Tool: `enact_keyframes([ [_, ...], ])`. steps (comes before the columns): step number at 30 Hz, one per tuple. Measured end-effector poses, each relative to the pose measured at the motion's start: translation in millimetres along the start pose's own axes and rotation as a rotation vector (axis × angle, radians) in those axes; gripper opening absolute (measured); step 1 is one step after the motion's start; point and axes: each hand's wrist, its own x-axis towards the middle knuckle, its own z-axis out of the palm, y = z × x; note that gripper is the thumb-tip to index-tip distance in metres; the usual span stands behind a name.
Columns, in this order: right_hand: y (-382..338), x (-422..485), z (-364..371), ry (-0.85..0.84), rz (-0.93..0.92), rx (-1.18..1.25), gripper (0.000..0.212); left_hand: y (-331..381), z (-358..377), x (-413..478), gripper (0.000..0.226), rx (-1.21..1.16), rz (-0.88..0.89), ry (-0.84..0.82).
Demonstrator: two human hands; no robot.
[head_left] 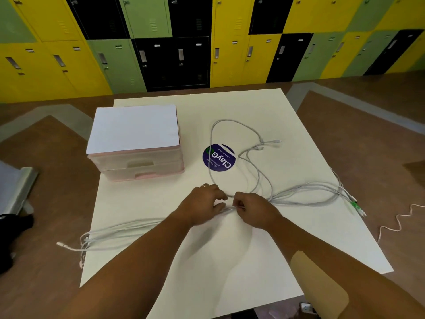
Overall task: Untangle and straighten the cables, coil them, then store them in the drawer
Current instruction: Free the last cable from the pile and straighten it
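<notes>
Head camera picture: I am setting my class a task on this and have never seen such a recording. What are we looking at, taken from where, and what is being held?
There is no machine here. A person wears one wide camera on the head, so you look forward and down over their own bare arms. On the white table lie long grey cables, spread out to both sides. Also on it are a small drawer unit with its drawers closed and a round purple sticker. Coloured lockers stand behind. The left hand and the right hand meet at the middle of the bundle, and each grips the cables with curled fingers.
</notes>
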Motion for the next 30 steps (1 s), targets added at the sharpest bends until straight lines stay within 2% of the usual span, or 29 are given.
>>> enact_keyframes([
  [3, 1, 4, -2, 0.021, -0.039, 0.03, 0.011, 12, 18, 15, 0.024, -0.02, -0.001, -0.021],
  [7, 11, 4, -9, 0.027, -0.041, 0.036, 0.007, 13, 29, 23, 0.013, -0.155, -0.086, -0.017],
  [10, 24, 1, -16, 0.016, -0.003, -0.052, 0.026, 15, 31, 22, 0.012, -0.173, -0.102, -0.021],
  [12, 35, -1, -21, 0.023, 0.019, -0.094, 0.03, 15, 34, 21, 0.011, -0.175, -0.101, -0.003],
  [17, 50, -3, -27, -0.004, 0.0, -0.133, 0.008, 15, 39, 20, 0.008, -0.187, -0.126, 0.012],
  [22, 55, 3, -31, 0.013, 0.081, -0.115, 0.007, 16, 37, 19, 0.016, -0.199, -0.128, 0.017],
  [26, 60, 5, -40, 0.045, 0.112, -0.234, 0.03, 12, 32, 18, 0.013, -0.196, -0.152, 0.019],
  [30, 73, 2, -41, 0.054, 0.099, -0.217, 0.014, 12, 32, 17, 0.013, -0.194, -0.151, 0.026],
])
